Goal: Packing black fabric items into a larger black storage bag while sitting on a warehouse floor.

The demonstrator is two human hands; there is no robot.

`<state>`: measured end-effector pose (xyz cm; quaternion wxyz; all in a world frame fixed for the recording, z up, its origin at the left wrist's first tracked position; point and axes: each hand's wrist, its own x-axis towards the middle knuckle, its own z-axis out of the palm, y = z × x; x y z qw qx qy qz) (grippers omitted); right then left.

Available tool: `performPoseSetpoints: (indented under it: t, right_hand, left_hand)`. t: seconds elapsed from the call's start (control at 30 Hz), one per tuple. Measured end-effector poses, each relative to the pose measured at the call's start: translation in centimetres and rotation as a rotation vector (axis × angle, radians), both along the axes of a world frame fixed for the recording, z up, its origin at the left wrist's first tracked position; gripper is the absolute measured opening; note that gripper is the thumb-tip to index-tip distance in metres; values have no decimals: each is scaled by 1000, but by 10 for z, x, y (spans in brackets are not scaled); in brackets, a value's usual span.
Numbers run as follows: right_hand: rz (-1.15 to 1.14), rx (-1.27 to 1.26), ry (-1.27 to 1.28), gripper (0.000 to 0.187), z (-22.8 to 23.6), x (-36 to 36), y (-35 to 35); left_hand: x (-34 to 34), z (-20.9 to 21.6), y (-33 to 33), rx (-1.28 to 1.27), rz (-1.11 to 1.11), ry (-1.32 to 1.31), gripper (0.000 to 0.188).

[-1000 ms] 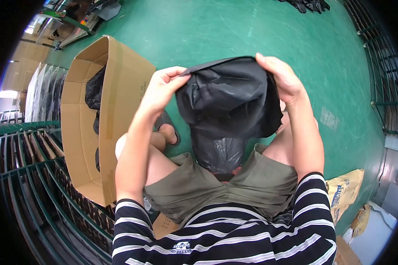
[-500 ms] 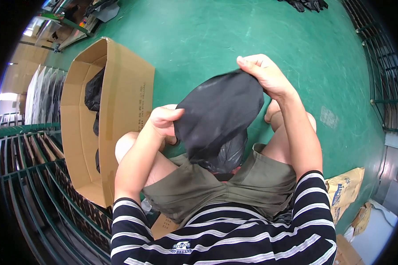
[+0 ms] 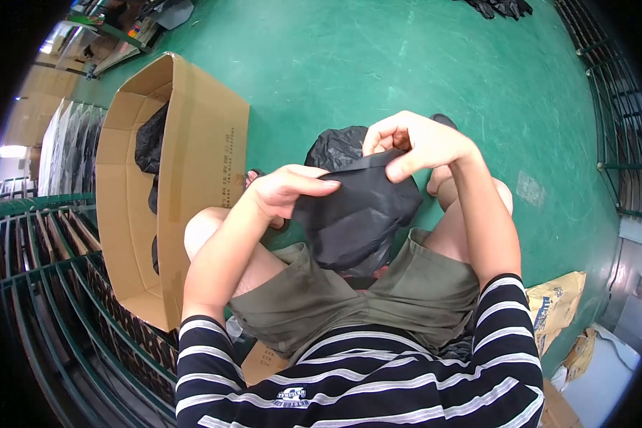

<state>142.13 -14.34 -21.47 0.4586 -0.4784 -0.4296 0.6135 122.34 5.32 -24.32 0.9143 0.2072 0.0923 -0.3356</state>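
Observation:
A piece of thin black cloth [image 3: 357, 217] hangs between my knees, its upper edge folded over. At its upper left edge my left hand [image 3: 289, 189] pinches it, the thumb lying along the front. My right hand [image 3: 424, 146] grips the upper right of the same edge, with thumb in front and fingers curled behind. Just beyond the cloth bulges a crinkled black plastic bag [image 3: 335, 145], partly covered by the cloth and my right hand. Whether the cloth has an opening cannot be made out.
At my left stands a tall open cardboard box [image 3: 207, 171] with black bundles [image 3: 150, 139] inside. A green metal rack [image 3: 50, 285] runs beside it. More racks [image 3: 624, 107] line the right. A tan paper sack [image 3: 556, 303] lies by my right side, and black items [image 3: 503, 7] lie far ahead.
Both hands have come closer together, the right moving down and the left moving right. The cloth, earlier stretched wide, now droops with a folded top edge, uncovering the plastic bag behind.

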Motion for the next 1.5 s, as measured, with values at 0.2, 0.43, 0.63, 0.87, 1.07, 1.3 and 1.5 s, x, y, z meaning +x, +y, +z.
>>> performPoseSetpoints:
  t: [0.2,0.43,0.63,0.87,1.07,1.3,1.5]
  right_hand:
    - [23,12,-44,20,15,11,-15]
    - [62,57,21,29,4,11,-18]
    - [-160,-44,247,32,4,-19,-5]
    - [-165,-41,101,38,9,-13,0]
    - [-602,105,381,24,5,43,-23]
    - [-549,-246,-136,23,-15,38,-8]
    - [-269,-217,-378,30,-18,23,-6]
  left_hand:
    - [-6,-2,18,-236,196,-154,39]
    - [-11,-13,8,-365,142,-101,39]
    - [-20,-42,3,-281,-45,-308,88]
    - [-9,-41,-12,-322,-91,-198,62]
    - [-17,-36,-3,-525,-76,-345,50]
    - [-21,-12,-1,-548,55,-387,58]
    - [-14,-10,2,-322,42,-373,68]
